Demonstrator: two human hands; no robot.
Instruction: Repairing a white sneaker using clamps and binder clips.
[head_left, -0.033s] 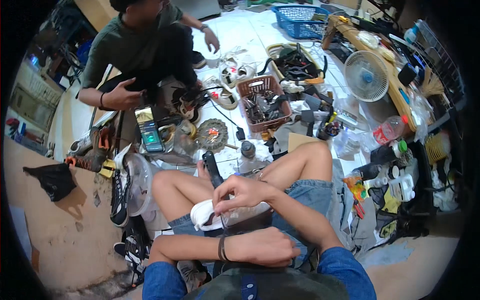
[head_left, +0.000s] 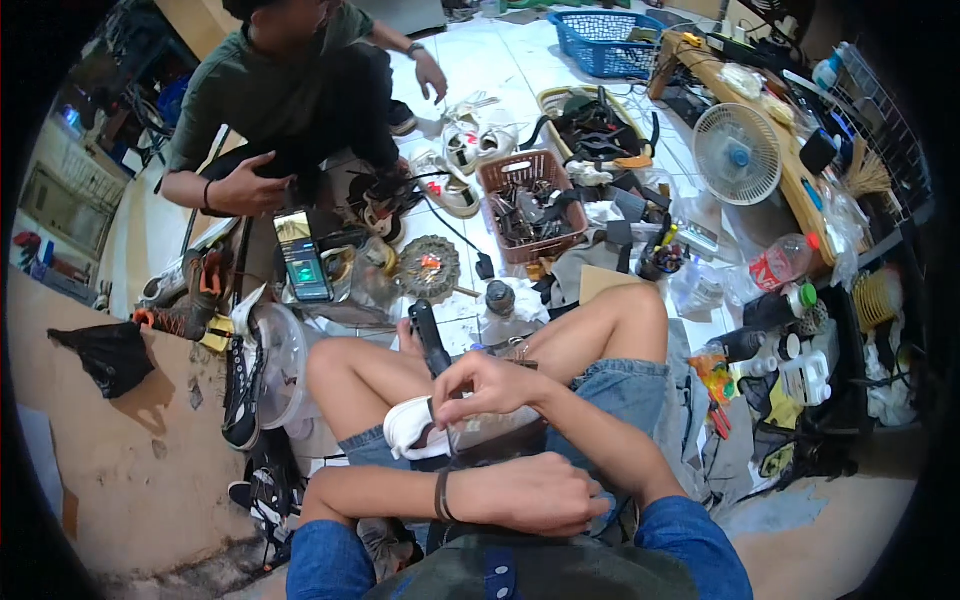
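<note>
My right hand (head_left: 485, 385) hovers over my lap, thumb and fingers pinched together; whatever is between them is too small to make out. Just beyond it a black tool handle (head_left: 428, 330) stands out between my legs, its lower end hidden by that hand. Under the right hand lies a shoe with a white rounded end (head_left: 405, 428), its middle partly covered. Closer to my body, my left hand (head_left: 525, 495) is closed with the knuckles up, and its fingertips and anything in them are hidden.
Ahead are an ornate round ashtray (head_left: 428, 266), a small dark jar (head_left: 500, 297) and a brown basket of metal parts (head_left: 532, 240). A co-worker (head_left: 260, 130) crouches at far left near a lit phone (head_left: 303, 258). A fan (head_left: 738, 155) and bottles line the right. A clear tub (head_left: 280, 365) stands left.
</note>
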